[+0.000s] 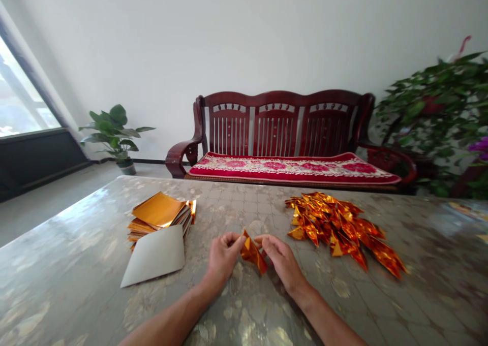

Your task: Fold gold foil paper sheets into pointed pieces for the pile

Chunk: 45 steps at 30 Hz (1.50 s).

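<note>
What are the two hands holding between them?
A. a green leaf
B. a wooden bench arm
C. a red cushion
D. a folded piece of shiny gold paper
D. The left hand and right hand hold a folded piece of shiny gold paper between their fingertips.

No legible text, labels or numbers anywhere.

Bright daylight floods in from the window (pixel 23 92) at far left, glare sparking off the foil triangles (pixel 339 231) and glossy table cover (pixel 76 285), edges bowing wide!
</note>
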Motion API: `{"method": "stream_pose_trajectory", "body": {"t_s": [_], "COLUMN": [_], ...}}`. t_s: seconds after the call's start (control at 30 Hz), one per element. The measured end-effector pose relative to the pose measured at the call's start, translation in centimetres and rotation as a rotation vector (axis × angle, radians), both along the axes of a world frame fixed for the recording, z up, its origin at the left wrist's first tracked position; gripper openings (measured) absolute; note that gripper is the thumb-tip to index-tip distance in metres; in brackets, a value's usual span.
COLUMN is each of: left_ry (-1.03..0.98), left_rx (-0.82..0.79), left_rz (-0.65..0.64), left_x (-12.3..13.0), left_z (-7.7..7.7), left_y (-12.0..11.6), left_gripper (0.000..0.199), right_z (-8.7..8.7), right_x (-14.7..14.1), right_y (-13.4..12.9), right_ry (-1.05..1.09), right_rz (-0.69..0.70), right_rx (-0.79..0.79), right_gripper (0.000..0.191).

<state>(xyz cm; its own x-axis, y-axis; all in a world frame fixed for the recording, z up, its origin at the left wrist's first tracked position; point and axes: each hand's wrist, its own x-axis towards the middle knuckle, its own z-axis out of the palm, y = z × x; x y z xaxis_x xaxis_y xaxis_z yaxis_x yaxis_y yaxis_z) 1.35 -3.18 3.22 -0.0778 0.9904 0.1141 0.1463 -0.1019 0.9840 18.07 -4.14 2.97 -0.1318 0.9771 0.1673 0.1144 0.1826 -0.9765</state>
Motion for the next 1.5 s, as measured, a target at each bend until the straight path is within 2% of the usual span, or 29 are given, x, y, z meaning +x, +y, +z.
{"method": "stream_pose_trajectory", "body": {"t_s": [0.13, 0.23, 0.37, 0.57, 0.83, 1.1, 1.3, 1.5], "left_ry": [-0.116, -0.163, -0.174, -0.136, -0.373, -0.520, -0.622, -0.603], "left_rx": [0.000, -0.044, -0.119, -0.130, -0.140, -0.203, -0.277, -0.278], "left_rz": [0.039, 0.039, -0.036, -0.151, 0.042, 0.026, 0.016, 0.024], "left_x": [-0.3, 0.1, 0.5, 0.5, 0.2, 0.3, 0.5, 0.7], "left_z": [-0.2, -0.4, -0.6, -0.5, -0.3, -0.7, -0.1, 0.0], "left_y": [0.3, 0.1, -0.1, 0.2, 0.2, 0.1, -0.2, -0.5], "left_gripper": [0.037, 0.037, 0.035, 0.033, 0.043, 0.046, 0.053, 0.056], "right_z": [0.0, -0.2, -0.3, -0.4, -0.4, -0.6, -0.4, -0.3], "right_x": [-0.2, -0.6, -0.8, -0.5, 0.0, -0.1, -0.1, 0.1], "right_y": [0.0, 0.1, 0.3, 0.4, 1.1, 1.1, 1.1, 1.3], "right_ry": [0.032, -0.003, -0.081, -0.130, 0.076, 0.168, 0.166, 0.152], "right_rz": [0.075, 0.037, -0.048, -0.106, -0.194, -0.249, -0.201, -0.169], "right_rx": [-0.003, 0.016, 0.033, 0.079, 0.002, -0.050, -0.031, 0.034], "right_gripper": [0.045, 0.040, 0.026, 0.020, 0.025, 0.026, 0.018, 0.015]}}
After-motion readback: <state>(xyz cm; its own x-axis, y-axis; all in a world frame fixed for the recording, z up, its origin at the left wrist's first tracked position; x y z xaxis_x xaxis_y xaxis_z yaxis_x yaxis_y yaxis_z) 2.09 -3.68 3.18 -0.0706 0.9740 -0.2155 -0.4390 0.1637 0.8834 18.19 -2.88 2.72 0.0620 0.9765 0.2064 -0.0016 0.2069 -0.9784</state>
